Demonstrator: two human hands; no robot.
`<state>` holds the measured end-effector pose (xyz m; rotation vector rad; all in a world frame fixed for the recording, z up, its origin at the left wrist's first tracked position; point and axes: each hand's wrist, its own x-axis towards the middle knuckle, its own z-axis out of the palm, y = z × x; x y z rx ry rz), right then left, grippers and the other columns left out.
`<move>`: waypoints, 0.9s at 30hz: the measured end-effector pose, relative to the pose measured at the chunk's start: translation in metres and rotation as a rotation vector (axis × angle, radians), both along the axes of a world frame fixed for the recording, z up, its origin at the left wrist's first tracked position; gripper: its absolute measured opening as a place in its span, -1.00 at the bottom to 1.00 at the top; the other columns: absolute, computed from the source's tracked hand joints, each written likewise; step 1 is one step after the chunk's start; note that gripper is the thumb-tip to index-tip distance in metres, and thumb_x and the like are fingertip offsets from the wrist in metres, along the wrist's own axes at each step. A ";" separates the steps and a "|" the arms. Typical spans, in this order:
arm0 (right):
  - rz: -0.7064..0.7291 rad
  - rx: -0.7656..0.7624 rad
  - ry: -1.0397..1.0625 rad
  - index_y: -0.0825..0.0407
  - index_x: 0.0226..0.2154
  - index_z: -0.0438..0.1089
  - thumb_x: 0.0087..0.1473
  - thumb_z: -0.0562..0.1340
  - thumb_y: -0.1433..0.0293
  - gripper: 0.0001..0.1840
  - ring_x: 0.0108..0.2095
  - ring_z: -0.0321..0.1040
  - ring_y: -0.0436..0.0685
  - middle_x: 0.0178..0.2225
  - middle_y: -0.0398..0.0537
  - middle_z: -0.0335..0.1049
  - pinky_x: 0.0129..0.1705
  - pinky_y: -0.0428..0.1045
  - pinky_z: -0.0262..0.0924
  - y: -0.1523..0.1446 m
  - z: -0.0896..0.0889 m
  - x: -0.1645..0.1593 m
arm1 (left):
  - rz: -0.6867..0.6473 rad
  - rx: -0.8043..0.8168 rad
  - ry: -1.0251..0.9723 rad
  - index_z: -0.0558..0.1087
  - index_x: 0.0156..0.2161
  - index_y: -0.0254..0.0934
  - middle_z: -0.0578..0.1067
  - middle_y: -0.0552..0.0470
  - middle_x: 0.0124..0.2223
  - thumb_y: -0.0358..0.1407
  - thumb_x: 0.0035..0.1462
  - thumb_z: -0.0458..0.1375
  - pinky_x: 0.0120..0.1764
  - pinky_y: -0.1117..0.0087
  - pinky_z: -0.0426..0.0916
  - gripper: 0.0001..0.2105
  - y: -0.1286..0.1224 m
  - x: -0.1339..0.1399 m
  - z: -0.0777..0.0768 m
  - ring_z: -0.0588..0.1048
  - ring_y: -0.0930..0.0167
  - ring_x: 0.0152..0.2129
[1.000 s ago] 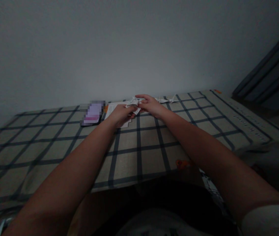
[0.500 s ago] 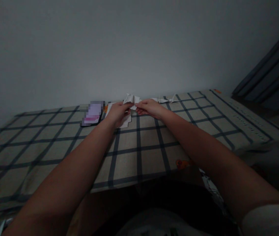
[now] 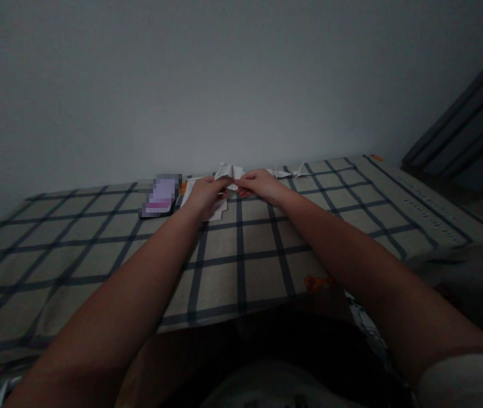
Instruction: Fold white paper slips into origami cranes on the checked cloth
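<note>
A creased piece of white paper (image 3: 229, 170) is held between my two hands, above the far part of the table. My left hand (image 3: 206, 195) pinches its left side, thumb on top. The fingers of my right hand (image 3: 258, 184) are closed on its right side, close to the left fingertips. Under and beside my left hand lie flat sheets of white paper (image 3: 219, 213), partly hidden by that hand. Just beyond my right hand are small folded white paper pieces (image 3: 298, 172), their exact shape too small to make out.
A phone (image 3: 160, 195) with a lit, blurred screen lies left of the papers. The checked tablecloth (image 3: 241, 266) covers the table, which meets a plain wall (image 3: 241, 85) at the back. A dark curtain (image 3: 471, 113) hangs at the right.
Both hands stay in nearly the same place, still holding the paper. The paper's upper edge has shifted slightly between the fingers, and my right hand is raised a touch.
</note>
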<state>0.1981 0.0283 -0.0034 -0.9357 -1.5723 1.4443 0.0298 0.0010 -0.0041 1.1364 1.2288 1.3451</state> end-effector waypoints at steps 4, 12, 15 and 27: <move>0.005 0.002 0.011 0.12 -0.50 0.46 0.19 0.28 0.46 -0.77 -0.52 0.37 -0.10 -0.52 -0.11 0.47 -0.42 -0.20 0.31 -0.002 0.001 -0.001 | -0.001 -0.012 0.028 0.45 -0.47 -0.32 0.38 0.10 -0.56 -0.28 -0.19 0.35 -0.54 0.51 0.15 -0.80 0.000 0.000 0.000 0.32 0.53 -0.61; 0.065 -0.077 0.012 0.11 -0.46 0.46 0.22 0.25 0.45 -0.79 -0.48 0.39 -0.08 -0.46 -0.06 0.51 -0.37 -0.18 0.34 -0.005 0.004 0.000 | 0.056 0.045 0.068 0.45 -0.47 -0.32 0.40 0.07 -0.52 -0.26 -0.18 0.34 -0.48 0.49 0.20 -0.80 -0.001 0.000 0.003 0.31 0.52 -0.59; 0.080 -0.089 0.023 0.11 -0.46 0.46 0.24 0.23 0.44 -0.77 -0.48 0.39 -0.08 -0.47 -0.06 0.50 -0.37 -0.18 0.35 -0.004 0.002 0.000 | 0.082 0.046 0.077 0.44 -0.47 -0.31 0.38 0.08 -0.54 -0.24 -0.18 0.34 -0.46 0.47 0.20 -0.79 -0.002 0.002 0.003 0.31 0.50 -0.58; 0.098 -0.072 0.023 0.11 -0.49 0.46 0.21 0.25 0.47 -0.76 -0.50 0.39 -0.08 -0.48 -0.06 0.50 -0.40 -0.17 0.34 -0.007 0.002 -0.002 | 0.078 0.095 0.086 0.48 -0.44 -0.31 0.41 0.08 -0.51 -0.20 -0.18 0.34 -0.46 0.48 0.21 -0.77 0.004 -0.001 -0.002 0.34 0.49 -0.56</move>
